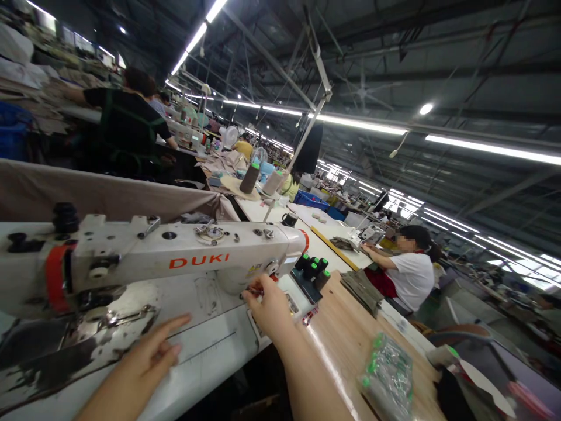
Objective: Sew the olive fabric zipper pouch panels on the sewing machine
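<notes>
Hands: left hand (154, 351) released on sewing machine (193, 257) bed | right hand (268, 307) at bed edge, grip unclear

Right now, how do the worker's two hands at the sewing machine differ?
The left hand lies open, fingers stretched flat on the white machine bed; the right hand is curled. The left hand rests out on the bed, while the right hand reaches to the foot of the sewing machine, fingertips at a small metal part; whether it grips is unclear. Both are bare and at the same machine.
</notes>
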